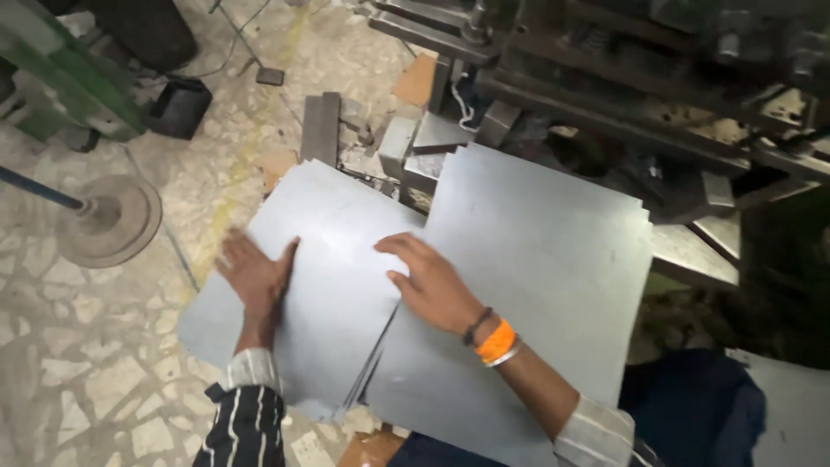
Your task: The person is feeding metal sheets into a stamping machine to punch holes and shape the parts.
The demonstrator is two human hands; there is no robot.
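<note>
left hand [258, 278]: flat, fingers spread, on left sheet stack [320, 259] | right hand [432, 281]: flat, unclenched, on right sheet stack [536, 259], beside left sheet stack | press machine [605, 95]: beyond right sheet stack

Press machine [622, 78] blocks ahead, floor [95, 346] open left

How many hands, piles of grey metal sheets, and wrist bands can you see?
Hands: 2, the left hand and the right hand, both flat on the sheets.
Piles of grey metal sheets: 2, the left pile and the right pile.
Wrist bands: 2, the orange band and the dark band.
Total: 6
</note>
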